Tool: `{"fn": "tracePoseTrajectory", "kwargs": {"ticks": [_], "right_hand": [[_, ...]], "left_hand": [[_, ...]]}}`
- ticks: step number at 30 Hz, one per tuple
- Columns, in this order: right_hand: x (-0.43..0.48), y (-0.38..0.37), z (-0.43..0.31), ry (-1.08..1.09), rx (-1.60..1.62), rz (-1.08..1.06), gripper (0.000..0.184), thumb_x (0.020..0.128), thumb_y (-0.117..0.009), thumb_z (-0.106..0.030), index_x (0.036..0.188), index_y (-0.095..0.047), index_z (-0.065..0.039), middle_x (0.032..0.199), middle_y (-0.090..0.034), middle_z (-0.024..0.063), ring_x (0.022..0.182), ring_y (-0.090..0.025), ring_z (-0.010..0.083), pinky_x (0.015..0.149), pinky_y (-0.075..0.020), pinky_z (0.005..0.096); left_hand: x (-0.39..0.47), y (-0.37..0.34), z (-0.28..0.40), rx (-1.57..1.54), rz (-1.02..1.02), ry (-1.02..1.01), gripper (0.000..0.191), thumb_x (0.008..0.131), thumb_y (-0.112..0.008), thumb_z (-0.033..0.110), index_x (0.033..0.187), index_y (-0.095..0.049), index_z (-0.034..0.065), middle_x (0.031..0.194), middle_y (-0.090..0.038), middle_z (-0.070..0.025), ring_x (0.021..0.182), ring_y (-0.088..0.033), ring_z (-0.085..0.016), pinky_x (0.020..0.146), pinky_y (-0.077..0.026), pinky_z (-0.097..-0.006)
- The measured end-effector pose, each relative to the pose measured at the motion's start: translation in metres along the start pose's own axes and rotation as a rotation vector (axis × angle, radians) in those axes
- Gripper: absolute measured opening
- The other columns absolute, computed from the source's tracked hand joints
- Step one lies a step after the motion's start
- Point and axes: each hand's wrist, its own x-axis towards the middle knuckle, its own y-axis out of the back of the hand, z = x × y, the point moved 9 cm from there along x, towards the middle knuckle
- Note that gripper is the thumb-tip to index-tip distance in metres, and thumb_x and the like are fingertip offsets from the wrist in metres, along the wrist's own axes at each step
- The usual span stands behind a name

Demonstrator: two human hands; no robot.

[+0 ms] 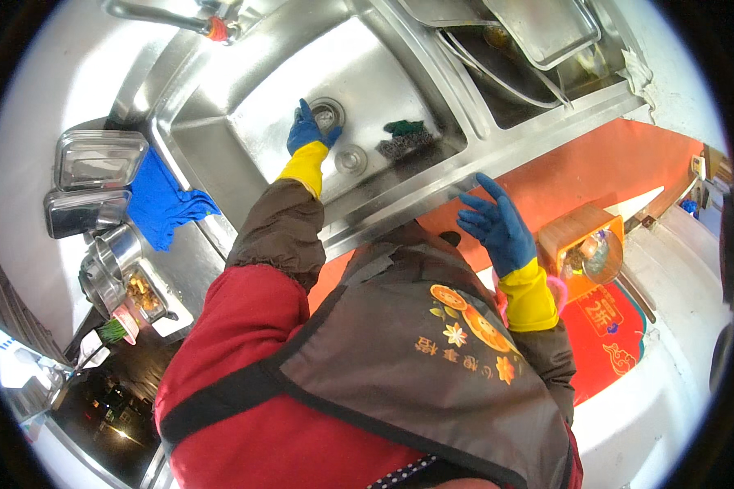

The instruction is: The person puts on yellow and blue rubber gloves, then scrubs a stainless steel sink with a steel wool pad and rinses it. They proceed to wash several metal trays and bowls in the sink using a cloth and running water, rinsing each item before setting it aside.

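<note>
My left hand, in a blue and yellow rubber glove, is over the steel sink basin at the edge of the round drain. Its index finger and thumb are spread; the other fingers are partly hidden, and no held thing shows. A round drain part lies just below the drain. To the right on the basin floor are a green scouring pad and a dark scrubber, touching. My right hand, gloved alike, is raised beyond the sink's front edge, fingers apart and empty.
A faucet reaches over the back left. On the left counter are a blue cloth, lidded containers, steel pots and a food tray. Metal trays cover part of the right basin. An orange bin stands at right.
</note>
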Motion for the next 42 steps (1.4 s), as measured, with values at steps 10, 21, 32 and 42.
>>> {"fn": "tracePoseTrajectory", "kwargs": {"ticks": [10,21,32,42], "right_hand": [[-0.019,0.043,-0.013,-0.043,-0.026,0.04,0.061,0.103,-0.05,-0.043,0.154,-0.036,-0.012,0.135,-0.058,0.0193,0.11,-0.063,0.0282,0.102,-0.0497,0.042],[-0.043,0.114,-0.119,0.077,0.055,-0.114,0.052,0.104,-0.051,-0.037,0.149,-0.043,-0.012,0.131,-0.06,0.0187,0.108,-0.064,0.0275,0.099,-0.0517,0.0413],[-0.02,0.121,-0.188,0.007,0.014,-0.251,0.045,0.104,-0.05,-0.035,0.144,-0.052,-0.015,0.129,-0.062,0.0148,0.11,-0.063,0.0263,0.101,-0.0505,0.0394],[0.105,0.161,-0.274,0.15,0.286,-0.063,0.037,0.097,-0.065,-0.031,0.13,-0.057,-0.015,0.117,-0.066,0.0117,0.1,-0.065,0.0273,0.091,-0.0555,0.0408]], "left_hand": [[-0.057,-0.068,-0.001,-0.067,-0.328,-0.26,0.088,0.079,-0.074,0.05,0.149,-0.04,0.0086,0.142,-0.052,-0.0253,0.133,-0.049,-0.039,0.111,-0.04,-0.0418],[-0.152,0.013,0.148,-0.516,0.212,-0.335,0.037,0.097,-0.06,0.036,0.118,-0.068,0.0064,0.112,-0.07,-0.0212,0.106,-0.067,-0.037,0.093,-0.052,-0.0413],[-0.195,0.022,0.219,-0.495,0.217,-0.212,0.034,0.1,-0.046,0.029,0.113,-0.072,0.0108,0.103,-0.071,-0.0197,0.095,-0.067,-0.04,0.083,-0.053,-0.0451],[-0.177,0.027,0.239,-0.334,0.225,-0.363,0.038,0.101,-0.05,0.023,0.131,-0.06,0.0027,0.106,-0.069,-0.0208,0.097,-0.067,-0.034,0.089,-0.051,-0.0419]]}}
